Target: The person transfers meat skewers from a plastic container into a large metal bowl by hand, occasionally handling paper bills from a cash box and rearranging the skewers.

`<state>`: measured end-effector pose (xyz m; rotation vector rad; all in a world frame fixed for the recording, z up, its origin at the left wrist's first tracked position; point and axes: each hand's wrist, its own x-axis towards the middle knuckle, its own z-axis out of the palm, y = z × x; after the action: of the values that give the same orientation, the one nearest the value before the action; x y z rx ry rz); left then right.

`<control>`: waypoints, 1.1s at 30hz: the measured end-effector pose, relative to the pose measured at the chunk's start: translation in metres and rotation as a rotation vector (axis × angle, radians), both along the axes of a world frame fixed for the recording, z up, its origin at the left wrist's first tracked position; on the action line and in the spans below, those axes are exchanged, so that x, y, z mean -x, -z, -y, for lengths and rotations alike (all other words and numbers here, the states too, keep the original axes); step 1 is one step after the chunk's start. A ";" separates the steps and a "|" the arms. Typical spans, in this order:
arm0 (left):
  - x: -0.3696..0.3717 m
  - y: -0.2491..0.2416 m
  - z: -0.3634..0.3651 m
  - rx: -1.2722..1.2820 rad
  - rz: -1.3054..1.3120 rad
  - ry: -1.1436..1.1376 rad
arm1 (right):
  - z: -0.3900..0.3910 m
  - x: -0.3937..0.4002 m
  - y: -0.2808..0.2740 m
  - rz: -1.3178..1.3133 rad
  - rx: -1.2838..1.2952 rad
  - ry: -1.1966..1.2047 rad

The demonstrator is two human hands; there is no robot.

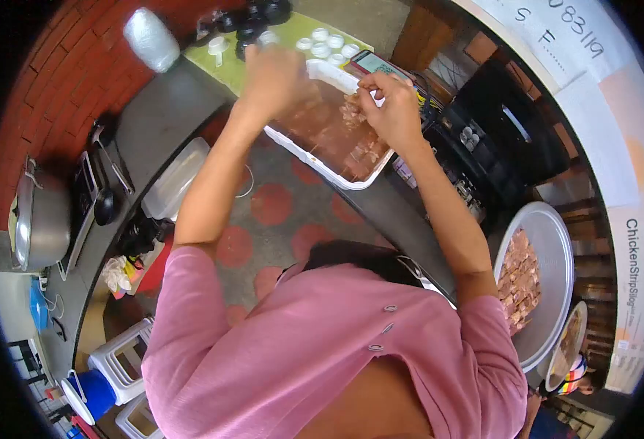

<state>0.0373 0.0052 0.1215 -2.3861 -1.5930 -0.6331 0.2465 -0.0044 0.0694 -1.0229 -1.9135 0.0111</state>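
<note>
A white rectangular tray (311, 159) sits on the dark counter, holding brown sauce with pieces of meat in it. My right hand (393, 110) is over the tray's right side, its fingers pinched at the top of a clump of meat pieces (351, 113), which seems to be on a stick. Over the upper left part of the tray is my left hand (274, 77), smeared by motion, so its fingers and anything in them cannot be made out.
Several white round lids (327, 47) and a phone (372, 64) lie behind the tray. A large metal basin (554, 285) with meat pieces stands at the right. At the left are a metal pot (47, 219) and black ladles (105, 205). Part of another person (577, 380) shows at lower right.
</note>
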 end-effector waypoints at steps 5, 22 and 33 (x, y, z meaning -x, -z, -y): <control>-0.009 0.011 0.005 -0.029 -0.027 0.039 | 0.010 -0.002 0.022 0.028 -0.013 0.073; -0.006 0.052 -0.029 0.192 0.339 0.244 | 0.017 -0.021 0.044 -0.273 -0.040 0.216; 0.010 0.084 -0.081 0.327 0.509 0.430 | 0.144 -0.211 -0.045 -0.880 -0.130 0.432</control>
<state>0.0276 0.0858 0.0377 -3.0321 -1.4350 -1.2287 0.4579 -0.1479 0.1142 -1.0804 -0.8745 0.0751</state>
